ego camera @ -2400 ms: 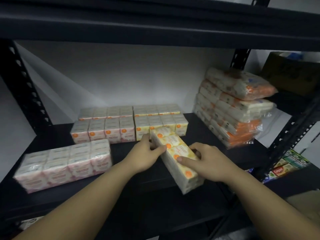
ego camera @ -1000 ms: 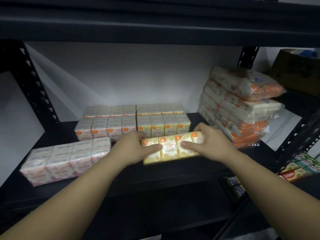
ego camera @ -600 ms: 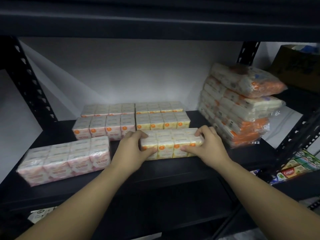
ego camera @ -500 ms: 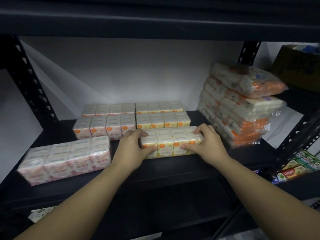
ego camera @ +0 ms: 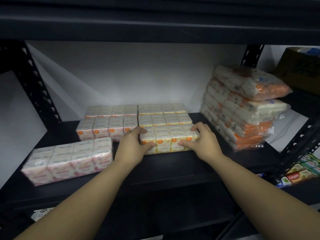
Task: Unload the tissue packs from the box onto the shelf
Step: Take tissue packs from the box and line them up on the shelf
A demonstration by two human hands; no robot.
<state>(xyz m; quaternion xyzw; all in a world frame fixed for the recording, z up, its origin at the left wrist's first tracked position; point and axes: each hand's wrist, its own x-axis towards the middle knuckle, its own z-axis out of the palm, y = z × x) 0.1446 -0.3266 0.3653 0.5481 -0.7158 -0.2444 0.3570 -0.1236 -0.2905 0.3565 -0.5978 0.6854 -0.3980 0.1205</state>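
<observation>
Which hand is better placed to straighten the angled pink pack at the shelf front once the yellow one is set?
Left, likely. The left hand grips the yellow pack at its left end, on the side of the angled pink pack; the right hand holds the far end.

Held pack (ego camera: 168,139): we find it on the shelf (ego camera: 173,163), touching the rear packs (ego camera: 164,116) behind it.
Hands: our left hand (ego camera: 132,144) grips its left end, our right hand (ego camera: 203,140) its right end.
Left packs (ego camera: 68,161): at the shelf front, well left.
Stacked bags (ego camera: 242,108): at the right end.
</observation>
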